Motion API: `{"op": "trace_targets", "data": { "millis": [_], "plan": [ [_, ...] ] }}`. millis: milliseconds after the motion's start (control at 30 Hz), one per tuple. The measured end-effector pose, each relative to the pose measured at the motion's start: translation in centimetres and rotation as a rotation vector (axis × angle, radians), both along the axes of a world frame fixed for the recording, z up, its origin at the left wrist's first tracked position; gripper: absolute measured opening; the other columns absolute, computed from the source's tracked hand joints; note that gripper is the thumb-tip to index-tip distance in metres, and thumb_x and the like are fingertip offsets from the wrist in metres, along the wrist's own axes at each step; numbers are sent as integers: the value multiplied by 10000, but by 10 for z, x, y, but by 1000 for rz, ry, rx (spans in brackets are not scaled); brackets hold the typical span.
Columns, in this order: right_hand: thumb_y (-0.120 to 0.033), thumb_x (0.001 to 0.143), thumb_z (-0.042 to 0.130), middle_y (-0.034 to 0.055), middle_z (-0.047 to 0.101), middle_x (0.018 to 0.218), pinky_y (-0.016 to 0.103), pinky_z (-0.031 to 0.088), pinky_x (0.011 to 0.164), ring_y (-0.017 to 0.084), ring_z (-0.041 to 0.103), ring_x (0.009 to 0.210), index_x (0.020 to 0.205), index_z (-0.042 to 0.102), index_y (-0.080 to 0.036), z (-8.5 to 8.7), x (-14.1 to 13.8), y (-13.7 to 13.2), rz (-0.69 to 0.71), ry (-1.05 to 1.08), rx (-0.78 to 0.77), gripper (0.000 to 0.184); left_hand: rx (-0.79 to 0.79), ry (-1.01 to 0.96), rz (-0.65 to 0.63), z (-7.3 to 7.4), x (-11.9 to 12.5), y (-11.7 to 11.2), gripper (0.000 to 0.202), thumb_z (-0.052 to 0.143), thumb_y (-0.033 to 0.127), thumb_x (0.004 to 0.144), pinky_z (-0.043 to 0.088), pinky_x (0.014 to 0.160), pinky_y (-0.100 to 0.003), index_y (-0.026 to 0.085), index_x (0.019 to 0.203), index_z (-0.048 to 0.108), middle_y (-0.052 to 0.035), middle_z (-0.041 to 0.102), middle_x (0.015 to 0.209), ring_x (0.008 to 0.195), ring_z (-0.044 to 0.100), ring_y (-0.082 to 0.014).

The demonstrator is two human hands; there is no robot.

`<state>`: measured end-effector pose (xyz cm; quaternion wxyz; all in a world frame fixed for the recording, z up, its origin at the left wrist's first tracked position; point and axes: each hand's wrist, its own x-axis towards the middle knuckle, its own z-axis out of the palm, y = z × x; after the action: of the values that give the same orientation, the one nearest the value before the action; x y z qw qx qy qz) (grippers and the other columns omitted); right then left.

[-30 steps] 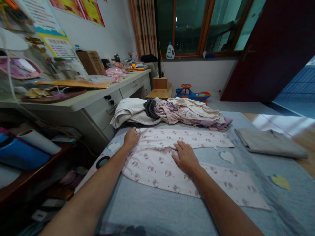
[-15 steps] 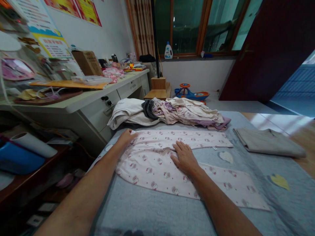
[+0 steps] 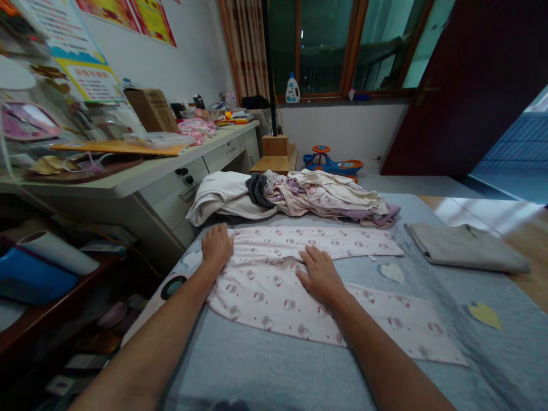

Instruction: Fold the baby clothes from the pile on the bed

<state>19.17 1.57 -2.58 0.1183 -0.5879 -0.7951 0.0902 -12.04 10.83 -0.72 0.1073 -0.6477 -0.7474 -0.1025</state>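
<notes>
A person's bare hands rest on a pale pink sleepsuit with a cartoon-cat print, spread on a blue-grey bedspread, in what appears to be a smoothing step. Two long strips of the garment stretch to the right, one along its far side and one along its near side. The left hand sits palm down at the upper-left edge, its fingers close together, while the right hand presses near the middle with fingers spread, well apart from the other. Neither hand is clamped on the cloth; both lie open and flat. The far edge runs just short of a heaped pile of clothes, leaving little room there. A folded grey cloth lies to the right, beyond the upper strip. Bare bedspread offers open room along the near edge, and a white tabletop stands beyond the bed's left side.
</notes>
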Motion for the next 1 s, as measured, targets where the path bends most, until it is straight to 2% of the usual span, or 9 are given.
{"op": "trace_targets", "data": {
  "millis": [100,200,300,433,533,633,700,867,1000],
  "plan": [
    [-419,964,492,152,384,1579,481,193,1200,299,289,1472,1450,475,-139,-1,-1,-1,2,-7,8,561,37,1,-138,5,28,-3,472,448,262,938,400,1030,-460,129,1389,483,-179,567,1359,1237,518,-342],
    [-419,973,481,154,384,1579,483,203,1195,304,293,1470,1453,473,-139,0,-1,-1,2,-18,17,555,-85,-78,-396,3,61,-3,411,384,202,957,353,1112,-412,180,1323,570,-125,597,1370,1282,511,-272],
    [-405,1002,438,146,444,1541,443,260,1170,279,357,1437,1411,521,-156,6,3,0,13,-3,35,486,-219,-138,-576,-7,86,-4,412,364,264,987,314,1157,-417,183,1330,579,-112,584,1413,1360,466,-259],
    [-309,1044,312,106,683,1238,313,399,1035,201,591,1177,1154,669,-175,17,14,13,74,52,23,397,-314,-123,-576,-23,96,-8,554,398,433,991,247,1189,-490,202,1494,421,-111,376,1594,1481,304,-299],
    [-266,1033,308,102,708,1165,301,420,993,201,618,1111,1142,666,-170,23,24,32,49,32,4,386,-350,-106,-552,-25,94,-10,671,435,556,955,178,1203,-529,258,1548,330,-87,293,1637,1520,197,-323],
    [-237,1009,347,116,662,1288,311,376,1060,214,570,1218,1236,628,-163,23,31,52,-1,-20,22,369,-403,-112,-545,-20,94,-8,742,476,609,917,165,1198,-564,263,1555,318,-92,261,1648,1523,159,-365],
    [-237,995,377,130,642,1319,318,361,1082,225,548,1248,1250,617,-150,19,34,63,-24,-58,21,360,-426,-134,-525,-15,98,-5,684,455,569,938,200,1179,-596,258,1538,353,-97,280,1640,1511,186,-389],
    [-331,976,444,159,415,1557,413,287,1154,287,360,1432,1423,494,-120,4,34,68,-52,-124,-1,498,-314,-230,-659,-12,121,3,448,308,323,1013,271,1196,-486,227,1356,580,-66,453,1552,1479,313,-280],
    [-485,981,415,124,287,1632,511,210,1176,346,229,1495,1530,392,-192,-3,38,62,-131,-137,-50,622,-398,-227,-737,-15,135,1,472,412,363,979,238,1204,-520,272,1434,502,-48,413,1580,1492,288,-269]
  ]
}}
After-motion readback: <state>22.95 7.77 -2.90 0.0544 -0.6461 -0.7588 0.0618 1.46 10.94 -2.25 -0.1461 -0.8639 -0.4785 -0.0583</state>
